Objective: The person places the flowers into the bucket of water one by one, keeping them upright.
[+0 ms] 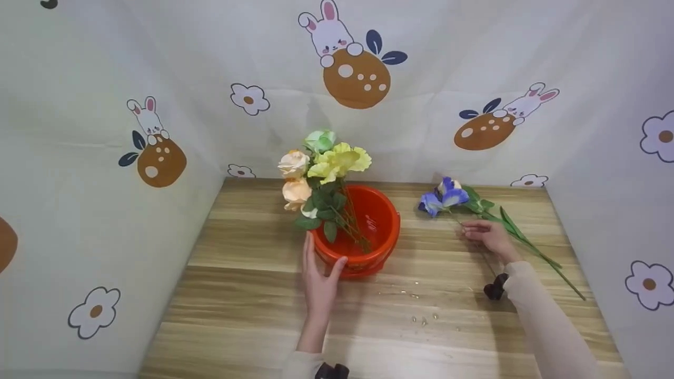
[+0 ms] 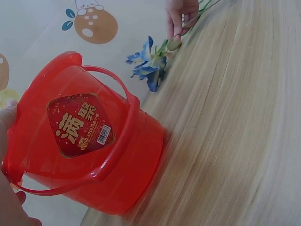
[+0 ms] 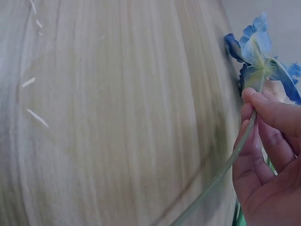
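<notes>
A red plastic bucket stands on the table, its handle hanging down at the front. Peach roses, yellow ruffled flowers and a pale green bloom lean out over its far left rim, stems inside. My left hand rests against the near left side, fingers extended along the wall and thumb on the rim. To the right, my right hand pinches the thin green stem of a blue-purple iris between thumb and fingers. In the right wrist view, the iris points away from the palm.
Other green flower stems lie on the wooden table right of the right hand. Small shiny bits are scattered in front of the bucket. Cloth walls with rabbit prints rise behind and at both sides.
</notes>
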`<act>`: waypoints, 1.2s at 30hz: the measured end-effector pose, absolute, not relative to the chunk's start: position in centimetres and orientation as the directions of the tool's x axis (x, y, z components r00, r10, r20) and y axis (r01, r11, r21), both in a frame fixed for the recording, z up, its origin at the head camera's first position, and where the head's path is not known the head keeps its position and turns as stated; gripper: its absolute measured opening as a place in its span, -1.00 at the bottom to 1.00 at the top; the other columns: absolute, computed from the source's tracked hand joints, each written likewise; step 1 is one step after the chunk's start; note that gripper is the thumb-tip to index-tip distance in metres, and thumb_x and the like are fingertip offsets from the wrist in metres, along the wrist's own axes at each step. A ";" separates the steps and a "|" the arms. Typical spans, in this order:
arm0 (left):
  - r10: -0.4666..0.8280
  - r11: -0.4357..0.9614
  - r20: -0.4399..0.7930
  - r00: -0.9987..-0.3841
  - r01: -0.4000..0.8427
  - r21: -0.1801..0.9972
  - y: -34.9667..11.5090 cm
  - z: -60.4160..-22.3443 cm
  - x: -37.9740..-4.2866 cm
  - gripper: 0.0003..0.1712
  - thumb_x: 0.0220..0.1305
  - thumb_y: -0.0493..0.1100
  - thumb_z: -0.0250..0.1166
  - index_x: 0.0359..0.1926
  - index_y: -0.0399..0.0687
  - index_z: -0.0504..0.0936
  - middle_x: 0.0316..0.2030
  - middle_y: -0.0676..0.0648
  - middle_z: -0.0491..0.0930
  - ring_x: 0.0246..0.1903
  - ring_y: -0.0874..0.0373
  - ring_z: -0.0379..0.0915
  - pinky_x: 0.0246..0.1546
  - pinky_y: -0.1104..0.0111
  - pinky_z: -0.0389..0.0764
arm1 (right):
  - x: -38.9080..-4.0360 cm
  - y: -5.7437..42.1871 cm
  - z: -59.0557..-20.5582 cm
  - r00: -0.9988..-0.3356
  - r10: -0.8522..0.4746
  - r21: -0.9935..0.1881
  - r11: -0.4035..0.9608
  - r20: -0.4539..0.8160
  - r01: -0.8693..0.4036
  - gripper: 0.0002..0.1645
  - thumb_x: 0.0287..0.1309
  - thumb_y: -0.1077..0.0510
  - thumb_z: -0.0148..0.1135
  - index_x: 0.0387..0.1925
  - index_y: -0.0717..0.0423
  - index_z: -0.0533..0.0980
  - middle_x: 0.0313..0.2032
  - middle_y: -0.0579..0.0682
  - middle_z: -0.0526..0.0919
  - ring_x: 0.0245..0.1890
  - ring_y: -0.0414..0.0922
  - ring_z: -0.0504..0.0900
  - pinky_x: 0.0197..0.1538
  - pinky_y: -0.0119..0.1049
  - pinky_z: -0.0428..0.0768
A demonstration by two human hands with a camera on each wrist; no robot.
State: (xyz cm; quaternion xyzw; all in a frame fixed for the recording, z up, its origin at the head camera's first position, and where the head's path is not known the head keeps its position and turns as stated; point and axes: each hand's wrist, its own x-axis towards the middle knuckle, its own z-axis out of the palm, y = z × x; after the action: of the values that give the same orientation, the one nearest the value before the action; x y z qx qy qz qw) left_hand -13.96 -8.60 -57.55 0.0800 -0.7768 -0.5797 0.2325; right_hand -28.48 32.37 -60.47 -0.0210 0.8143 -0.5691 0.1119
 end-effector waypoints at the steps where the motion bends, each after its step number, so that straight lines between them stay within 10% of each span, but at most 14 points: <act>1: -0.394 0.316 0.267 -0.880 0.143 0.938 -8.6 -57.6 -14.0 0.04 0.14 -0.04 0.48 0.55 0.03 0.13 0.55 -0.05 0.10 0.55 -0.04 -0.02 0.54 -0.03 0.07 | -28.5 32.3 -60.3 -0.973 -0.173 -0.933 0.351 -0.152 0.083 -0.52 0.25 0.35 0.26 0.15 0.54 0.47 -0.15 0.03 0.80 -0.24 -0.41 0.72 -0.14 -0.52 0.68; 36: -0.382 0.305 0.248 -0.891 0.132 0.943 -8.8 -57.6 -13.9 0.05 0.15 0.06 0.46 0.56 0.08 0.10 0.56 -0.04 0.07 0.55 -0.03 -0.05 0.54 -0.03 0.07 | -28.9 28.2 -52.5 -0.955 -0.295 -0.994 0.108 -0.025 -0.007 -0.61 0.21 0.41 0.27 0.08 0.44 0.56 -0.24 -0.22 0.80 -0.22 -0.36 0.74 -0.09 -0.47 0.71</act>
State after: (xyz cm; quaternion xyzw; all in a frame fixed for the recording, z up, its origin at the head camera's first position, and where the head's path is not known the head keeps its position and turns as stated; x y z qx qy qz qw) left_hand -13.92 -8.76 -57.57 0.0803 -0.7772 -0.5841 0.2198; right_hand -28.91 28.23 -52.46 -0.1026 0.7363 -0.6599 0.1089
